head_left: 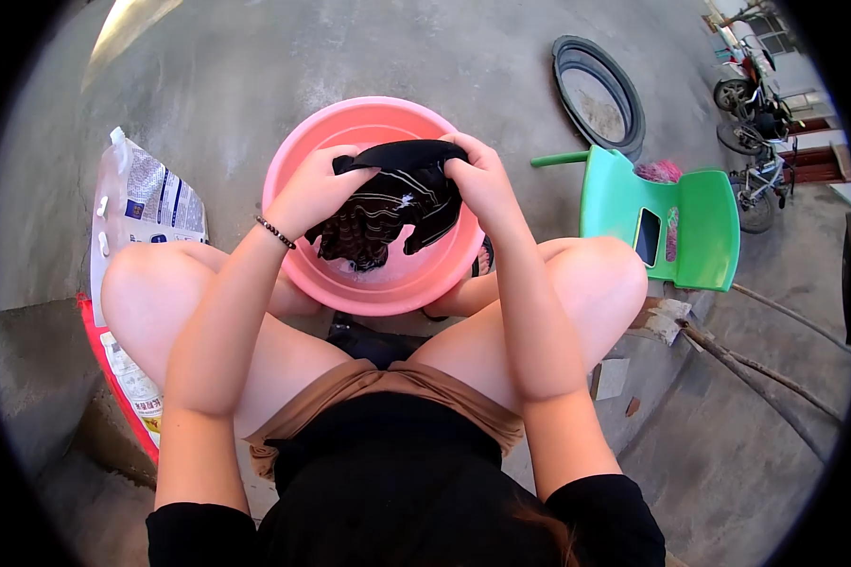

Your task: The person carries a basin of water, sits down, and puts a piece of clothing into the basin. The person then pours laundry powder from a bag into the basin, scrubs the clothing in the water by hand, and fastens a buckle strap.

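Note:
A black garment with thin pale stripes (402, 203) hangs bunched between my two hands, over a pink basin (298, 156). My left hand (329, 184) grips its upper left edge, with a dark beaded bracelet on the wrist. On the other side, my right hand (482, 180) is closed on the upper right edge. The garment's lower folds hang down inside the basin, where a little whitish liquid or suds shows beneath them. A small white patch sits on the middle of the cloth. The basin stands on the ground between my legs.
To the right stands a green plastic chair (709, 231) with a phone (648, 236) on its seat. Behind it lies a black rubber ring (563, 80). A printed plastic bag (151, 198) stands at left. Wooden poles (756, 378) lie at right; parked motorbikes (742, 137) are farther off.

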`<state>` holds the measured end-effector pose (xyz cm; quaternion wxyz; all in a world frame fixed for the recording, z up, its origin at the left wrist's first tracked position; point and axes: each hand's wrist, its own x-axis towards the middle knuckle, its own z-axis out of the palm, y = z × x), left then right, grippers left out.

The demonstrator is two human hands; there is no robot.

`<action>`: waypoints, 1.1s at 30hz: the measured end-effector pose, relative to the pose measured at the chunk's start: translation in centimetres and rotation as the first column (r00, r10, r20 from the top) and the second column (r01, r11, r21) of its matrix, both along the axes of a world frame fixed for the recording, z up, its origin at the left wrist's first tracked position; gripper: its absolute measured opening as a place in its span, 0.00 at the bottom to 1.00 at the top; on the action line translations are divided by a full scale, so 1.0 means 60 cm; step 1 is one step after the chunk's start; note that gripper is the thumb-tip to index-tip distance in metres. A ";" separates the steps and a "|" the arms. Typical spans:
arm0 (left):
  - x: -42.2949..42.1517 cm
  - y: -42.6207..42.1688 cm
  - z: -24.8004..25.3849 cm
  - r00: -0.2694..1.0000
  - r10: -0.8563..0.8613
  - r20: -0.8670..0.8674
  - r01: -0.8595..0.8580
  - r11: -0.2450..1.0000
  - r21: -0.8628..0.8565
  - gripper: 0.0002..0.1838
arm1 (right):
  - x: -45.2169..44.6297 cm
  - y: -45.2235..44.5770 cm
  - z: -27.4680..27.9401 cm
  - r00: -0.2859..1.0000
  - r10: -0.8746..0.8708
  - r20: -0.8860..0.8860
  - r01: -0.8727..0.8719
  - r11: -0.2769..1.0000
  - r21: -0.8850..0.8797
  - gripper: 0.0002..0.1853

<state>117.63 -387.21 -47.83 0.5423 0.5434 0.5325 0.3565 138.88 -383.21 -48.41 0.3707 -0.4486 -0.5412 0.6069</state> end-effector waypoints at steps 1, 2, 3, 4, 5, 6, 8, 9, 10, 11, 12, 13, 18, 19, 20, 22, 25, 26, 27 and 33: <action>-0.001 0.007 0.001 0.999 0.011 -0.034 -0.011 1.000 -0.011 0.09 | 0.000 0.004 0.000 1.000 -0.017 0.020 0.016 1.000 0.024 0.13; -0.001 0.016 0.006 0.998 0.022 -0.066 -0.024 1.000 -0.017 0.08 | -0.003 0.007 0.002 0.998 -0.057 0.038 0.054 0.995 0.080 0.13; 0.008 0.019 0.024 0.995 0.079 0.054 -0.079 0.997 0.008 0.07 | -0.003 0.013 -0.001 0.997 -0.082 0.014 0.079 0.989 0.125 0.13; 0.011 0.027 0.033 0.990 0.114 0.084 -0.120 0.991 0.060 0.05 | -0.004 0.019 0.002 0.994 -0.105 -0.011 0.105 0.980 0.171 0.13; 0.020 0.031 0.057 0.976 0.153 0.152 -0.169 0.981 0.096 0.05 | -0.006 0.023 0.013 0.992 -0.108 -0.061 0.118 0.975 0.190 0.12; 0.026 0.032 0.084 0.957 0.187 0.221 -0.217 0.969 0.122 0.04 | -0.007 0.025 0.023 0.988 -0.110 -0.110 0.131 0.970 0.204 0.12; 0.021 0.047 0.103 0.976 0.162 0.147 -0.193 0.954 0.231 0.04 | -0.007 0.034 0.040 0.978 -0.105 -0.181 0.159 0.937 0.312 0.10; 0.020 0.053 0.110 0.978 0.157 0.138 -0.190 0.942 0.275 0.04 | -0.006 0.036 0.052 0.979 -0.103 -0.177 0.158 0.930 0.332 0.10; 0.021 0.054 0.115 0.980 0.155 0.126 -0.187 0.931 0.312 0.04 | -0.005 0.035 0.061 0.979 -0.103 -0.175 0.159 0.925 0.345 0.10; 0.023 0.053 0.120 0.986 0.162 0.044 -0.167 0.926 0.339 0.04 | 0.000 0.038 0.062 0.982 -0.094 -0.162 0.146 0.929 0.341 0.10; 0.025 0.052 0.124 0.984 0.172 -0.041 -0.146 0.921 0.362 0.04 | 0.003 0.042 0.060 0.989 -0.105 -0.102 0.135 0.920 0.368 0.11; 0.024 0.049 0.125 0.974 0.185 -0.128 -0.125 0.917 0.378 0.04 | 0.005 0.044 0.055 0.992 -0.116 -0.043 0.123 0.912 0.390 0.11; 0.028 0.058 0.004 0.935 0.130 -0.331 -0.040 0.963 0.266 0.05 | 0.004 0.054 -0.029 0.948 -0.171 0.269 0.074 0.939 0.335 0.12; 0.025 0.058 -0.039 0.913 0.110 -0.392 0.007 0.959 0.283 0.06 | 0.005 0.051 -0.048 0.921 -0.148 0.361 0.019 0.942 0.336 0.14; 0.022 0.053 -0.077 0.887 0.090 -0.452 0.054 0.954 0.295 0.06 | 0.006 0.048 -0.079 0.856 -0.146 0.495 -0.055 0.928 0.368 0.15; 0.013 0.043 -0.164 0.733 0.050 -0.678 0.225 0.923 0.311 0.08 | 0.009 0.038 -0.167 0.671 -0.172 0.721 -0.255 0.860 0.442 0.13; 0.016 0.004 -0.245 0.480 -0.126 -0.868 0.433 0.895 0.109 0.10 | 0.006 -0.012 -0.241 0.483 0.049 0.874 -0.401 0.900 0.171 0.12; 0.021 -0.012 -0.276 0.421 -0.177 -0.890 0.451 0.892 0.036 0.11 | 0.008 -0.033 -0.270 0.468 0.079 0.880 -0.427 0.892 0.148 0.11; 0.026 -0.027 -0.302 0.400 -0.245 -0.883 0.435 0.899 -0.052 0.13 | 0.006 -0.049 -0.303 0.393 0.146 0.908 -0.445 0.894 0.049 0.11; 0.053 -0.096 -0.370 0.237 -0.751 -0.617 0.340 0.659 -0.671 0.36 | -0.022 -0.117 -0.405 -0.010 0.477 0.879 -0.519 0.749 -0.412 0.17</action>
